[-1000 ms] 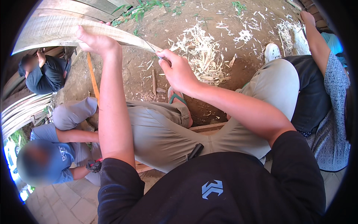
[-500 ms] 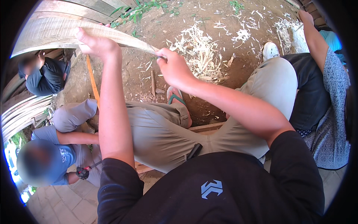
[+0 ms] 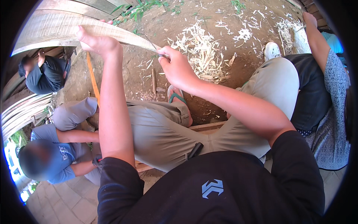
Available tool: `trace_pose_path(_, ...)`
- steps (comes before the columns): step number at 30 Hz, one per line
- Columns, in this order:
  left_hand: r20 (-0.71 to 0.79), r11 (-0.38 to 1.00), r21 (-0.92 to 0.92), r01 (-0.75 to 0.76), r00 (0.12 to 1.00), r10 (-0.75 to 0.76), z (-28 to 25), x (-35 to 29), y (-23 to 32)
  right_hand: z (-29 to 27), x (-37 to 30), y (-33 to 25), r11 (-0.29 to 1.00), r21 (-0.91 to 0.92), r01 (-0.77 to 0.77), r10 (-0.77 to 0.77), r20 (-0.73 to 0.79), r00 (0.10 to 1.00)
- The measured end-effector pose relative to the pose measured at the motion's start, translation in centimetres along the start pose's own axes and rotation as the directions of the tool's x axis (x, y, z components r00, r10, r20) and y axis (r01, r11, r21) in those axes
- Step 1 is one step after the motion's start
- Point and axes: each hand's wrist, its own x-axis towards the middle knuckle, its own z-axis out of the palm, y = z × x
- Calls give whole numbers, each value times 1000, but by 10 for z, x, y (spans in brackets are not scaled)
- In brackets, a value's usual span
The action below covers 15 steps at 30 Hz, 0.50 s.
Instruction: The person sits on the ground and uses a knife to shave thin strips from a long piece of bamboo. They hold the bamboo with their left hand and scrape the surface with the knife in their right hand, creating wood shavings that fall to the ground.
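Pale wooden board (image 3: 56, 28) upper left, narrowing toward centre. Our left grip (image 3: 97, 43) spans it, fingertips showing past the far edge. Thin dark tool (image 3: 163, 56) at the narrow end, our right grip (image 3: 176, 68) closed round it. Looks like mid-shaving to us; next stroke probably calls for steady board, controlled angle. Shavings (image 3: 203, 54) lie right.

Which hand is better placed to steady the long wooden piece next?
The left hand, I think: it holds the wooden piece, while the right hand grips a thin tool near the piece's narrow end.
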Motion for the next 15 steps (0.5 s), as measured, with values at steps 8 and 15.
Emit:
trace_pose_path(8, 82, 997, -46, 64, 995, -60, -5, 7, -5, 2, -2, -3, 1000, 24, -1, 2, -32, 999)
trace_pose_path(15, 89, 996, -56, 71, 994, -66, 0, 3, -1, 5, -7, -9, 998, 57, 23, -19, -64, 998)
